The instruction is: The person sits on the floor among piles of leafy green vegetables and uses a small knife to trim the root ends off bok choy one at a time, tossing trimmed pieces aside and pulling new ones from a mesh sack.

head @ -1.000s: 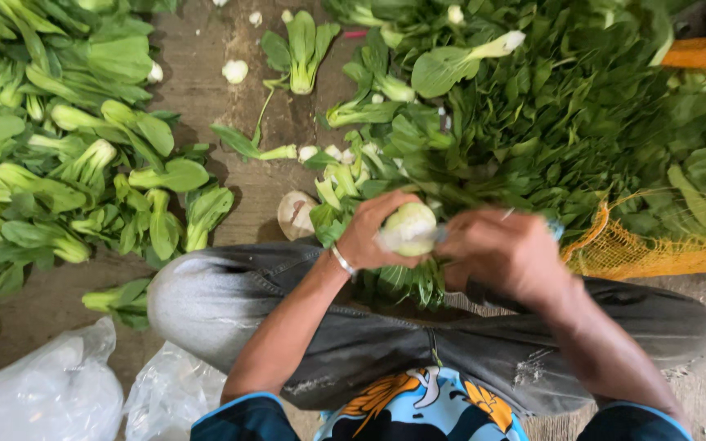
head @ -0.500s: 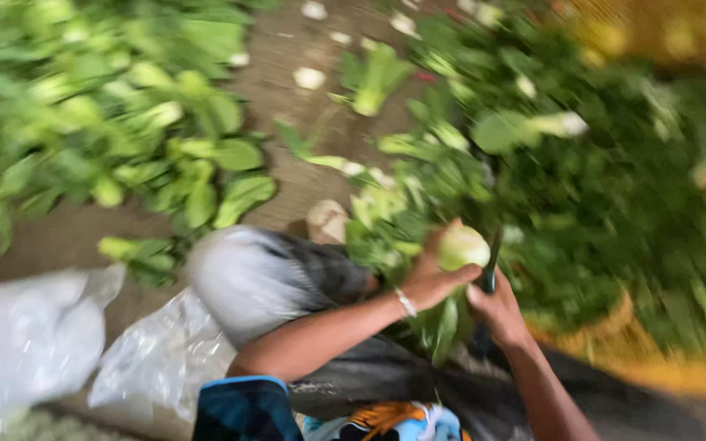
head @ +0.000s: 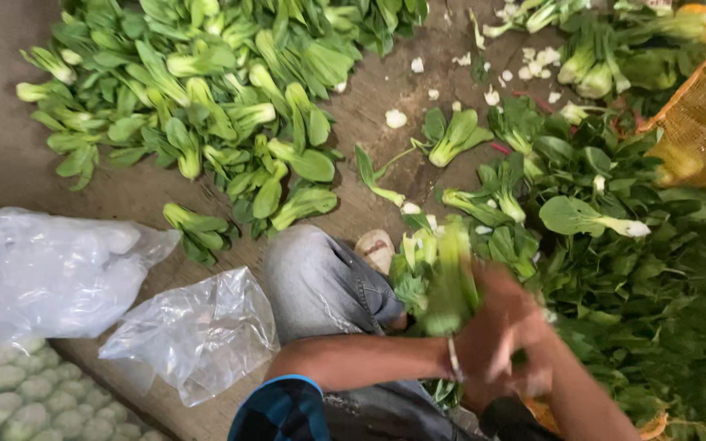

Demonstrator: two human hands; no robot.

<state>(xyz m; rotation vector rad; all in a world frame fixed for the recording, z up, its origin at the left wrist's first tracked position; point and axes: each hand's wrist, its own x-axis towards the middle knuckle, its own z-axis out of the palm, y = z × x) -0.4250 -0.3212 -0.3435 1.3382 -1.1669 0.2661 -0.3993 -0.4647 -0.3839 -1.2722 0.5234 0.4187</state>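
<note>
Head view: the pale-stemmed green leafy vegetable (head: pixel 449 282), stem-up a second ago, is now gripped leaves-up by the left hand (head: pixel 492 331); the right hand's (head: pixel 533 380) grip cannot be told.

Two clear plastic bags lie crumpled on the brown floor (head: pixel 10 122) at the left. The larger bag (head: pixel 51 273) sits against the left edge, puffed and whitish, its film catching pale glare. The smaller bag (head: pixel 194 331) lies just to its right, flatter and more wrinkled, near the lower edge. At the upper right corner an orange-yellow mesh sack (head: pixel 700 106) slumps, its netting stretched over greens inside. No labels, signs or screens show anywhere.
</note>
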